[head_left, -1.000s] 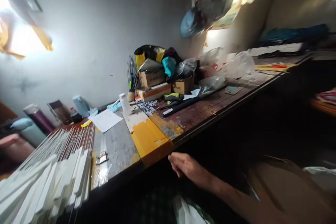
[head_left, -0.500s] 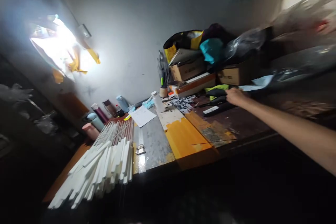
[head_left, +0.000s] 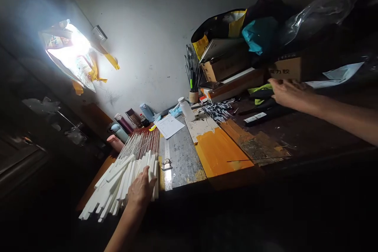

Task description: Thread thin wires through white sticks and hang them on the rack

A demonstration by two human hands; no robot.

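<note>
From the head camera, the left hand (head_left: pixel 141 189) lies flat with fingers spread on the near end of a stack of white strips (head_left: pixel 118 185), which rests at the front left edge of the tabletop (head_left: pixel 295 136). Thin white rods (head_left: pixel 138 145) fan out just behind the strips, and a metal ruler (head_left: pixel 167 163) lies right beside them. The right hand (head_left: pixel 288 92) reaches far across, fingers loosely curled over a black tool (head_left: pixel 261 116) and a yellow-green and black thing beside it; whether it grips either I cannot tell. Cardboard boxes (head_left: pixel 227 69), bags, a pen cup (head_left: pixel 193 96) and a white bottle (head_left: pixel 186 109) crowd the wall behind. Flasks (head_left: pixel 122 124) stand at the left.
</note>
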